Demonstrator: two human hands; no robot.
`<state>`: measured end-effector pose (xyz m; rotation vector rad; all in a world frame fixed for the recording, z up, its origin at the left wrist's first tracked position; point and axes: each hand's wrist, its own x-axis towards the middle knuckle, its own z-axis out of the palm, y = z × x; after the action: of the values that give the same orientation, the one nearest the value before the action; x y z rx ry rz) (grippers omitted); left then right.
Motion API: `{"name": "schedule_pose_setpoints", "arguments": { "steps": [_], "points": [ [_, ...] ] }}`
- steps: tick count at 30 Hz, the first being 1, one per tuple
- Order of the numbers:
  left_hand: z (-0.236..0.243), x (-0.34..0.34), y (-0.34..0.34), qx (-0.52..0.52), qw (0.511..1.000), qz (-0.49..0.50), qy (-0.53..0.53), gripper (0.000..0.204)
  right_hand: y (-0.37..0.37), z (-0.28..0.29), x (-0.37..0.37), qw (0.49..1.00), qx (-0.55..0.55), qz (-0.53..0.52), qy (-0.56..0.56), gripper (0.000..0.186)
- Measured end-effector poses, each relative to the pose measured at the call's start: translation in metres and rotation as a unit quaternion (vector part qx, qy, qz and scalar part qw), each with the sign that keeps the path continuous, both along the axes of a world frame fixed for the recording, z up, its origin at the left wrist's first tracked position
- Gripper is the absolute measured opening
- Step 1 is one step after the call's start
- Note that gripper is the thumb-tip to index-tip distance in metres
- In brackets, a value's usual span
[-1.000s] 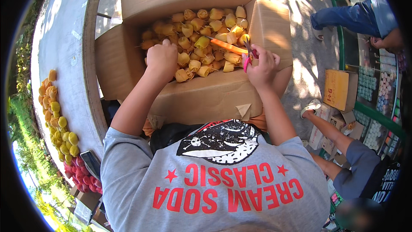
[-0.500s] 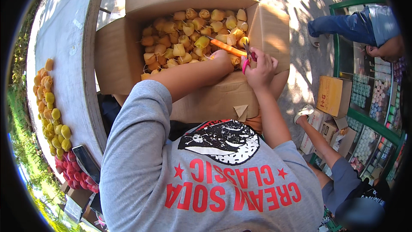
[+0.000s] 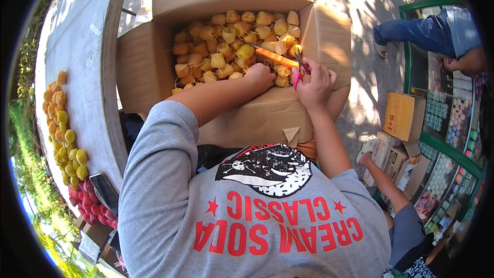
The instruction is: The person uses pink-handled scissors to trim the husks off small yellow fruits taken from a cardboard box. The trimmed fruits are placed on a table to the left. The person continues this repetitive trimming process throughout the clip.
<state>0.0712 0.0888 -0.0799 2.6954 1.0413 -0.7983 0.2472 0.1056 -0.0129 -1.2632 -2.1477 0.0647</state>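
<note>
An open cardboard box (image 3: 232, 118) holds many orange and yellow rose-shaped pieces (image 3: 216, 61) with short strings. My left hand (image 3: 259, 75) reaches into its near right part among the pieces, its fingers curled down and whatever they grip hidden. My right hand (image 3: 316, 85) grips scissors with pink handles (image 3: 297, 76) over the box's right end. A long orange stick-like item with a dark tip (image 3: 275, 55) crosses the pieces beside the scissors.
A pale tabletop (image 3: 87, 98) at left carries orange, yellow (image 3: 72, 162) and red pieces, plus a dark phone (image 3: 104, 190). At right are two other people (image 3: 427, 36) (image 3: 383, 183), smaller boxes (image 3: 396, 116) and green-framed shelving (image 3: 442, 146) of small goods.
My left hand has moved from the box's left part across to the near right part, down among the pieces. My right hand with the scissors has barely moved.
</note>
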Motion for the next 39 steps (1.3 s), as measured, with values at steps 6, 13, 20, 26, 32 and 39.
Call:
{"name": "schedule_pose_setpoints", "arguments": {
  "steps": [6,13,20,26,32,39],
  "points": [
    [0.005,0.005,-0.003,0.052,0.998,-0.01,0.028,0.026,0.0,0.001,-0.001,1.0,0.003,-0.002,-0.002,0.04],
    [-0.014,-0.006,0.0,0.051,0.993,-0.011,-0.105,0.019,0.001,0.001,0.0,1.0,0.004,-0.001,-0.003,0.04],
    [0.001,-0.007,0.009,-0.039,0.987,0.055,-0.143,0.018,0.0,0.002,-0.001,1.0,-0.007,-0.004,0.001,0.039],
    [-0.006,-0.001,0.0,0.087,0.983,0.032,-0.158,0.014,0.001,0.003,-0.001,1.0,0.002,-0.001,0.0,0.039],
    [0.006,-0.013,0.002,0.078,0.977,0.041,-0.192,0.015,0.001,0.003,0.0,1.0,-0.013,0.005,0.002,0.04],
    [0.105,-0.057,-0.037,-0.14,0.744,0.391,-0.524,0.013,0.0,0.004,-0.002,1.0,-0.019,-0.003,0.01,0.038]
  ]
}}
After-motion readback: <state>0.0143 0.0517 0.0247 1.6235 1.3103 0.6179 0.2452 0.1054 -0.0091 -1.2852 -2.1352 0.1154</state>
